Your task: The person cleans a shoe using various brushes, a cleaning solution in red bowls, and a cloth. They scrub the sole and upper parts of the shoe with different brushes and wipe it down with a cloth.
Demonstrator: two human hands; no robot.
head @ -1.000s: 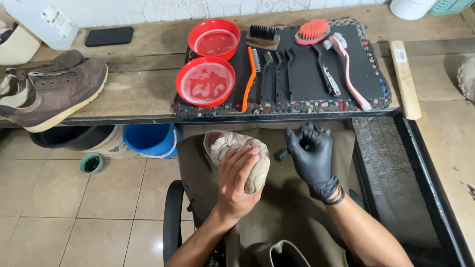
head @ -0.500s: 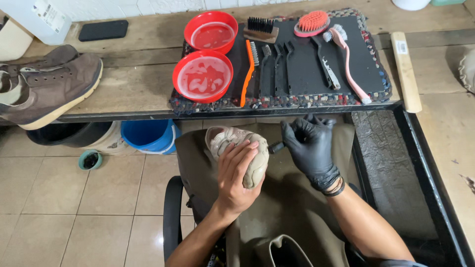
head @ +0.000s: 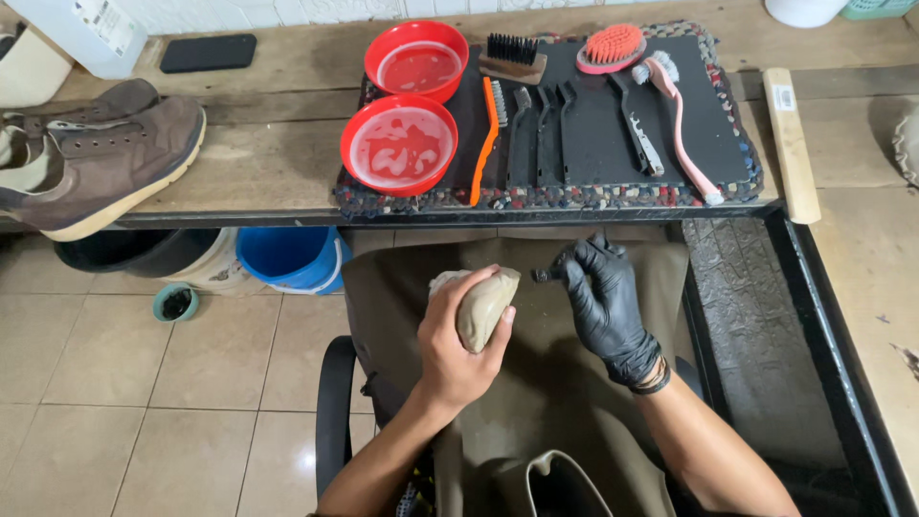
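Since a moment ago, I've turned the small beige shoe (head: 481,304) so its pale sole faces up, and my gloved right hand (head: 601,297) has closed in beside it. My bare left hand (head: 458,337) wraps the shoe over my apron-covered lap (head: 536,402), fingers curled round its middle. It looks light and soft, easily squashed, so the firmer sole edge seems the best hold. My right hand is closed round a small dark tool (head: 543,275), wrist bent inward. Beyond, on the wooden surface (head: 258,144), a black mat (head: 708,144) carries brushes and two red bowls (head: 399,144); a brown shoe (head: 96,158) sits far left.
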